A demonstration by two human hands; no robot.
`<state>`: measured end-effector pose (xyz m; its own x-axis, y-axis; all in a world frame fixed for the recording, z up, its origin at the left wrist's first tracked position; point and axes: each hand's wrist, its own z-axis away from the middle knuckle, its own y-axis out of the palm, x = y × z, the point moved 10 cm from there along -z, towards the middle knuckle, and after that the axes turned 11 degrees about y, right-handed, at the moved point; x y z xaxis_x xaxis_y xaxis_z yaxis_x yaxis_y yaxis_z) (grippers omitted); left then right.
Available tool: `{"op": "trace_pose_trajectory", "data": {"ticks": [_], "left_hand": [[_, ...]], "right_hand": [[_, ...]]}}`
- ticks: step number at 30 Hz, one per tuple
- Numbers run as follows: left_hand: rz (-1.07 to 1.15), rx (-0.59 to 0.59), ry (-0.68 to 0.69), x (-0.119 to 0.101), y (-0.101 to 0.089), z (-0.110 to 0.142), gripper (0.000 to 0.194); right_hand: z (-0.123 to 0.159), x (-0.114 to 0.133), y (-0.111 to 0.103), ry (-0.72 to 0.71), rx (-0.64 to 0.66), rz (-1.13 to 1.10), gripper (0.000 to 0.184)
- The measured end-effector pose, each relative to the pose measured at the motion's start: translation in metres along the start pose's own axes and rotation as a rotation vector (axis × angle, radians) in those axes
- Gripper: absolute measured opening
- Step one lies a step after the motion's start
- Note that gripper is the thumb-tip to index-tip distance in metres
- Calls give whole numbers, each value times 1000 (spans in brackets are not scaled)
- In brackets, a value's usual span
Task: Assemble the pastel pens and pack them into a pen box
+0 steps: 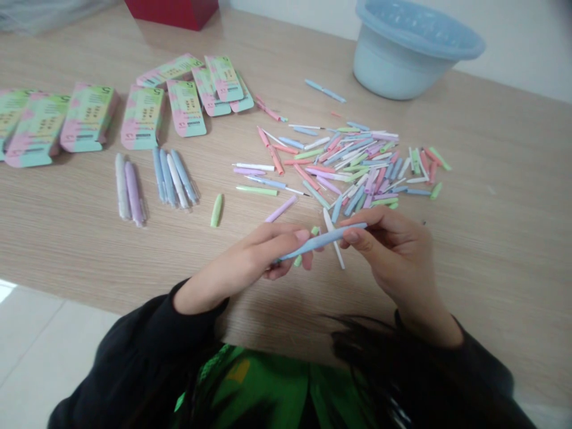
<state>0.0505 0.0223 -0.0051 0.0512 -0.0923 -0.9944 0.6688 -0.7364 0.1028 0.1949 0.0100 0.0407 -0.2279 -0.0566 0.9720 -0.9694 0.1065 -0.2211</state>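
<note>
A light-blue pen [325, 239] is held level between both hands above the near part of the table. My left hand [281, 247] is closed round its left end, thumb on top. At the other end, the thumb and fingers of my right hand [393, 244] pinch the pen. Under it lies a white pen part [333, 238], partly covered by the blue pen. Small green pieces [298, 260] show beside my left fingers. Just beyond my hands spreads a heap of pastel pen parts [353, 161] in blue, pink, green, purple and white.
Assembled-looking pens [174, 177] lie in small groups at left, near a green cap [217, 210]. Behind them stand several pink-and-green boxes [143, 116]. A blue basin [397, 59] is at the back right, a red box [174, 12] at the back left.
</note>
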Motion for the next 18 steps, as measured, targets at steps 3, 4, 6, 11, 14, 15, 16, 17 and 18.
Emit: {"op": "trace_pose_trajectory", "data": {"ticks": [3, 4, 6, 11, 14, 15, 16, 17, 18], "left_hand": [[-44, 30, 30, -2, 1, -1, 38], [-72, 28, 49, -3, 1, -2, 34], [-118, -1, 77, -5, -2, -4, 30], [-179, -41, 100, -7, 0, -6, 25], [-145, 10, 81, -3, 5, -6, 37], [-138, 11, 86, -2, 5, -6, 41], [-145, 10, 110, -3, 5, -7, 44], [-163, 10, 143, -5, 6, -8, 45], [-181, 14, 178, -7, 8, -10, 46]], "right_hand": [[-2, -2, 0, 15, 9, -19, 12], [-2, -4, 0, 21, 9, -26, 14], [-3, -6, 0, 24, 9, -33, 13], [-6, -10, 3, 10, 21, -17, 10], [-8, -14, 5, 28, 31, -24, 14], [-8, -16, 7, 39, 41, -35, 16], [-9, -18, 9, 52, 49, -48, 18], [-10, -20, 11, 67, 58, -59, 21], [-10, -22, 14, 81, 63, -64, 24]]}}
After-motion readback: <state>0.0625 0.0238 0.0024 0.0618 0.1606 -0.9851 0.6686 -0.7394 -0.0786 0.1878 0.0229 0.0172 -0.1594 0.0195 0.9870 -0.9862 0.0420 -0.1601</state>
